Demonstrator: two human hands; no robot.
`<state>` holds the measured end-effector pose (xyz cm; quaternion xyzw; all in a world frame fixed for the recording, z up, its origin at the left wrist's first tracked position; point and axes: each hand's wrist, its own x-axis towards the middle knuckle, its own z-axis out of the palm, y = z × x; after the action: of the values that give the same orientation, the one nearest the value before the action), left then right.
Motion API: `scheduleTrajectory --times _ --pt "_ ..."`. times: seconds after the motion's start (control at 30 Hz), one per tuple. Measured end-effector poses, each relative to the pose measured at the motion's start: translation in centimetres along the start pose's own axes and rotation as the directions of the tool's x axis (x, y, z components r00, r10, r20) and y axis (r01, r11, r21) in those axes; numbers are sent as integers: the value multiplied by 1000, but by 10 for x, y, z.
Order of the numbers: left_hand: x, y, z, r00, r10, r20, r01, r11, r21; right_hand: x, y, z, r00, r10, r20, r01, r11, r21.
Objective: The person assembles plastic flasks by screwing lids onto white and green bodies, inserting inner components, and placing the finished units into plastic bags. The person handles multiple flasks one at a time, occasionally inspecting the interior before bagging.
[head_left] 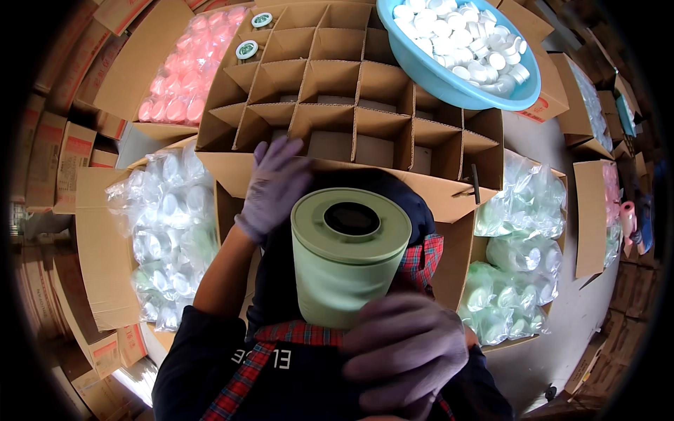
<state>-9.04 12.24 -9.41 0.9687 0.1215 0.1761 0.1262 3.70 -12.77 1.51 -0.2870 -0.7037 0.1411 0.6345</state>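
1 view is given, taken from the wearer's head and aimed steeply down. the wearer's torso (pixel 309 379) is placed at the lower centre of the frame; the right hand (pixel 404 351) is caught large and near the lens, low and right of centre. the divided carton (pixel 421 184) is shown farther off, at upper centre. stacked cartons (pixel 53 161) are bowed along the left rim, and the corners are blackened by the fisheye circle.

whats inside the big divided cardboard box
Toward the far left of the cardboard box, two white-and-green lids show; what is beneath them is mostly hidden. The blue basin covers the far right corner, and the dividers hide parts of the bottom.
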Motion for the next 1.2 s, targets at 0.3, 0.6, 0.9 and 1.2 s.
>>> scheduleTrajectory --times 0.3,0.6,0.9,1.2 --pt "-8 18 -19 909 -417 1 274 595 -755 -27 20 3 956 213 -200 -251 949 -191" --pt "-3 54 -65 981 194 2 -140 718 -682 -50 28 6 860 461 -219 -510 778 -367" --pt "-3 49 -45 966 -177 186 257 660 -706 -13 1 8 952 305 -25 -290 875 -387" --pt "8 55 -43 974 -38 222 207 543 -814 -1 26 -30 846 509 -161 -526 744 -412"
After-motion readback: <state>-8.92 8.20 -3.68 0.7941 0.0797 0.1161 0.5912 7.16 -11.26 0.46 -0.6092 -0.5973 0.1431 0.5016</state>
